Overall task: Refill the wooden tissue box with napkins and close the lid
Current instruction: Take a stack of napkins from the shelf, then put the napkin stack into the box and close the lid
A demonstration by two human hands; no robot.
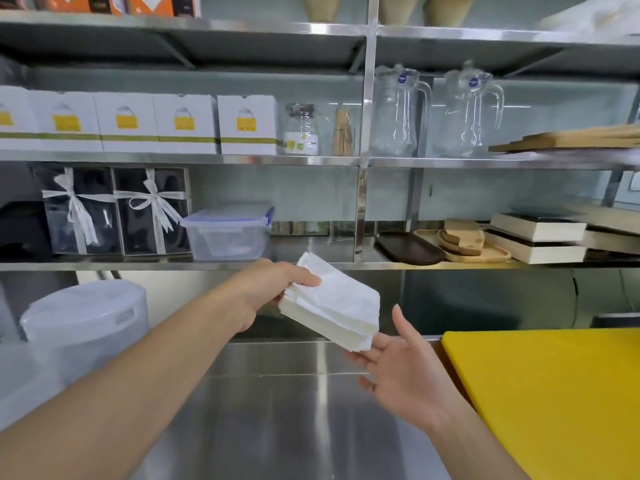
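White napkins (332, 303), a thick stack of them, sit at the centre of the frame, held tilted in the air above the steel tabletop (277, 410). The left hand (273, 289) has its grip closed on the stack's left end, thumb lying over the top sheet and fingers tucked beneath. The right hand (401, 368) is spread open, palm up, just under the stack's lower right corner; its fingertips look to be touching the bottom edge, though I cannot say for certain. A yellow cutting board (554, 403) lies on the tabletop in the lower right of the frame. In the lower left stands a translucent lidded bucket (86, 323). Behind the hands run steel shelves (363, 161): white boxes with yellow labels (138, 123) in the upper left, two glass pitchers (436, 112) in the upper right, a clear plastic container (228, 233) and ribboned gift boxes (114, 209) in the middle row, wooden trays (464, 244) to the right.
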